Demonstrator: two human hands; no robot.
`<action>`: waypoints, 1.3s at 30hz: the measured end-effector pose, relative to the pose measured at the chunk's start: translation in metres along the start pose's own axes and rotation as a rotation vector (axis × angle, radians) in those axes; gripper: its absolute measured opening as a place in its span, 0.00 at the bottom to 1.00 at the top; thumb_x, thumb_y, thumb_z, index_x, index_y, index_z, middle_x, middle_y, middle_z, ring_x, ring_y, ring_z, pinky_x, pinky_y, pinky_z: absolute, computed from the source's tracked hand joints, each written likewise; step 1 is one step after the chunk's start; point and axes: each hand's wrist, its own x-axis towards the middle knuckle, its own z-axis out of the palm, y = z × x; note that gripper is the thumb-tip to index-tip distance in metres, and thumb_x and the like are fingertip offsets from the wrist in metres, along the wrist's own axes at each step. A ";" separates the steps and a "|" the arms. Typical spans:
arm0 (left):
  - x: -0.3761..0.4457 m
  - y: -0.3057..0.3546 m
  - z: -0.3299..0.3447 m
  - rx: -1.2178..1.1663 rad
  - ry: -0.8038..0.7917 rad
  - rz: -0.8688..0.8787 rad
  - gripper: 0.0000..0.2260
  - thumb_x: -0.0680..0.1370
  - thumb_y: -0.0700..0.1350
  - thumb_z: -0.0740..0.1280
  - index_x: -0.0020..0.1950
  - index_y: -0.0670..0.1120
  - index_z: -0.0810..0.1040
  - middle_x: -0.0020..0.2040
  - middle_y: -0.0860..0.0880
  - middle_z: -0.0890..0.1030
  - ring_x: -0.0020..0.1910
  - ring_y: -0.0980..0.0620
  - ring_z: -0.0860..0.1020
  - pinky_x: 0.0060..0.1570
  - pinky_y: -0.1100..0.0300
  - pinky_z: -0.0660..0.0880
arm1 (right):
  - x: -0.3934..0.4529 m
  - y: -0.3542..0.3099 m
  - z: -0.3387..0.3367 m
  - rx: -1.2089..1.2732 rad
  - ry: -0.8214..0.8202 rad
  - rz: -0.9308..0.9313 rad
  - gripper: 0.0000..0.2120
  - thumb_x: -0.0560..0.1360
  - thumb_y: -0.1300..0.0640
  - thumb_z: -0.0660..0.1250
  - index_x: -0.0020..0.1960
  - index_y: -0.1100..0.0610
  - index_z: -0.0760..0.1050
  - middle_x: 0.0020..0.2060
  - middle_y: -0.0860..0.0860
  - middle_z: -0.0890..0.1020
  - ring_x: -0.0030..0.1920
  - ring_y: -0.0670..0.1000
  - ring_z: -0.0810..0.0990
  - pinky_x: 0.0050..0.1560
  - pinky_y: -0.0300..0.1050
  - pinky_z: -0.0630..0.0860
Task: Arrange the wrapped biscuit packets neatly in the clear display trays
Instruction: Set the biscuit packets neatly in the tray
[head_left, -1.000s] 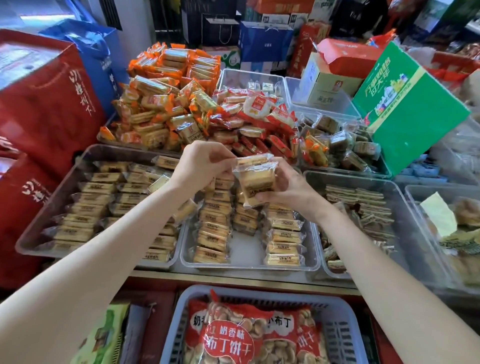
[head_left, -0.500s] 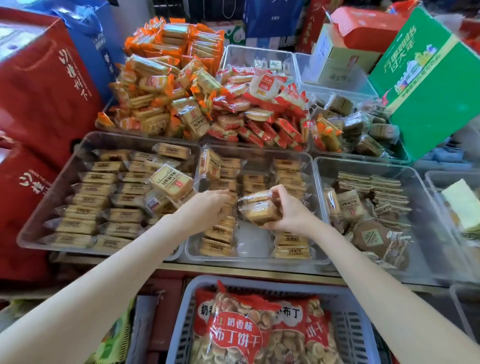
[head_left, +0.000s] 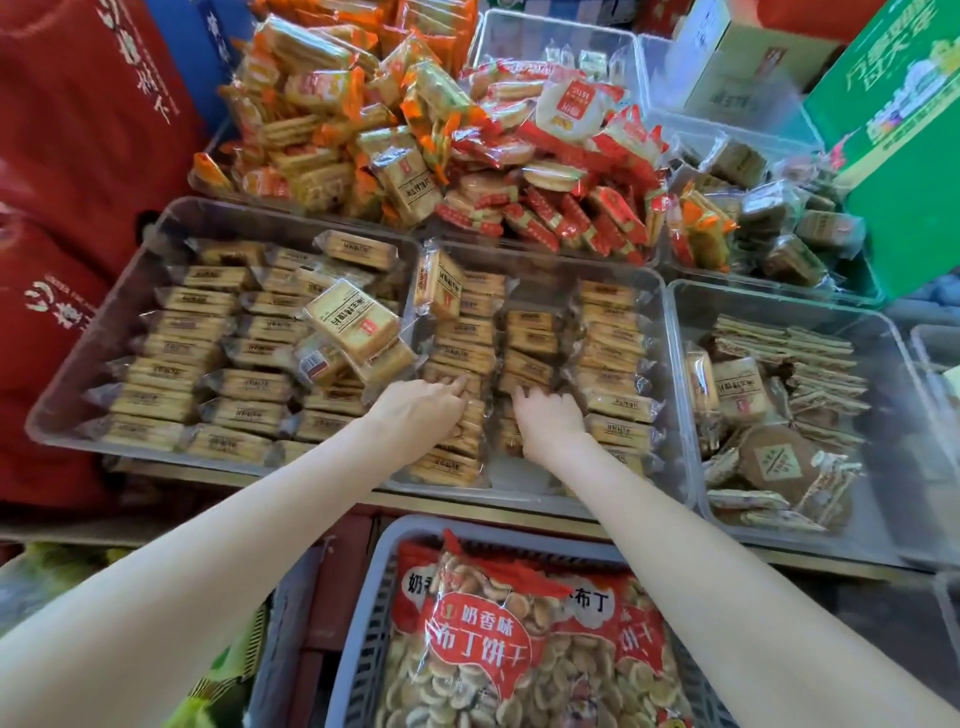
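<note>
- Left hand (head_left: 421, 410): centre of the frame, palm down inside the middle clear tray (head_left: 670, 364); fingers reach forward onto the left column of biscuit packets (head_left: 462, 338), fingertips touching a packet top. Fingers bent only slightly; nothing seen clasped.
- Right hand (head_left: 548, 421): just right of the left hand, palm down on the middle column of packets (head_left: 530, 343) in the same tray; fingers spread and resting on the wrappers. Whether they pinch a packet cannot be told, as the fingertips are partly hidden.
- Middle clear tray: three columns of tan wrapped packets lying flat, edge to edge; right column (head_left: 608, 332) runs along the tray's right wall. One packet (head_left: 441, 283) stands tilted at the upper left corner.
- Left clear tray (head_left: 104, 322): left of centre, rows of like packets; a loose packet (head_left: 353, 322) lies slanted on top near its right edge.
- Right clear tray (head_left: 691, 312): thin stacked wafers and a round brown packet (head_left: 779, 462).
- Upper part of the frame: heap of orange-wrapped packets (head_left: 332, 104), beside it a heap of red-wrapped packets (head_left: 556, 156).
- Bottom centre: grey basket (head_left: 363, 623) holding a large red bag of small round biscuits (head_left: 524, 639).
- Left edge: red bags (head_left: 78, 130). Upper right corner: green box (head_left: 904, 130).
</note>
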 end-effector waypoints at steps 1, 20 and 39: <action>0.000 -0.001 -0.001 -0.011 0.000 -0.003 0.22 0.82 0.46 0.56 0.76 0.44 0.59 0.78 0.48 0.52 0.67 0.47 0.71 0.60 0.51 0.74 | 0.001 0.000 0.005 -0.008 0.000 0.025 0.32 0.75 0.61 0.65 0.74 0.59 0.54 0.65 0.59 0.70 0.64 0.60 0.72 0.62 0.50 0.67; -0.073 -0.068 0.002 -0.306 0.784 -0.092 0.12 0.74 0.34 0.62 0.55 0.37 0.80 0.57 0.39 0.78 0.54 0.39 0.77 0.55 0.46 0.76 | 0.013 -0.056 -0.123 0.981 0.086 -0.036 0.26 0.78 0.41 0.58 0.64 0.61 0.71 0.60 0.56 0.77 0.59 0.55 0.75 0.55 0.45 0.71; -0.063 -0.035 -0.033 -1.332 0.563 -0.327 0.22 0.74 0.36 0.68 0.66 0.48 0.69 0.54 0.51 0.78 0.50 0.52 0.79 0.50 0.58 0.76 | 0.003 -0.063 -0.112 1.584 -0.178 0.022 0.20 0.77 0.50 0.66 0.63 0.62 0.72 0.56 0.59 0.81 0.52 0.57 0.81 0.53 0.56 0.79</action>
